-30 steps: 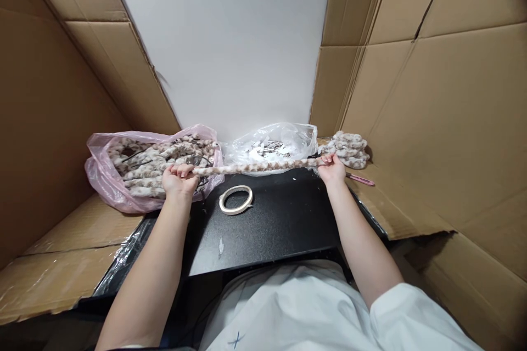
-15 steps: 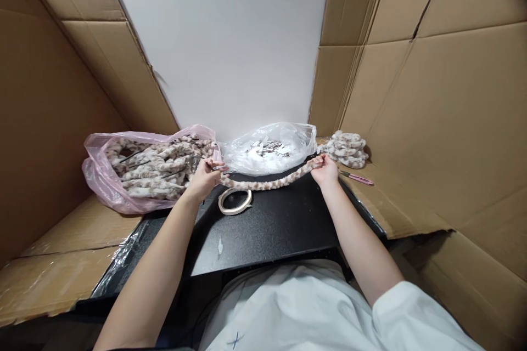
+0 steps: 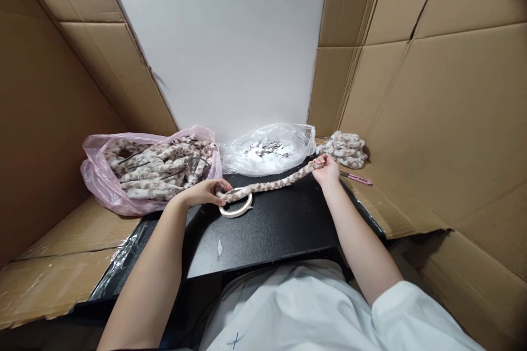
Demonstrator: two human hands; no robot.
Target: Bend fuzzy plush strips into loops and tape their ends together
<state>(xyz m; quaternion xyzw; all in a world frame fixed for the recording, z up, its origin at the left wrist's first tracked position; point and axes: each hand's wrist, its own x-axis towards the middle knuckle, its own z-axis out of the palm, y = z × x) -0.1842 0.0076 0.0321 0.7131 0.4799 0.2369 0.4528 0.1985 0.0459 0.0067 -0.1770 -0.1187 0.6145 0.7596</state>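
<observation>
A long fuzzy white-and-brown strip (image 3: 274, 183) stretches between my two hands above the black table (image 3: 263, 230). My left hand (image 3: 212, 192) pinches its left end beside a roll of cream tape (image 3: 237, 211), which lies flat partly under the strip. The strip's right end is between the closed fingers of my right hand (image 3: 325, 169), held higher and farther back. Behind my left hand, an open pink bag (image 3: 96, 175) holds several similar fuzzy strips (image 3: 154, 170) with dark thin cords.
A clear plastic bag (image 3: 239, 156) with small white and dark pieces lies at the back centre. Bundled fuzzy strips (image 3: 346, 149) sit at the back right, near a pink cutter (image 3: 359, 179). Cardboard walls (image 3: 461, 120) stand on both sides.
My left hand has come down and nearer to me, bringing the strip's left end over the tape roll. My right hand has barely moved and still grips the other end.
</observation>
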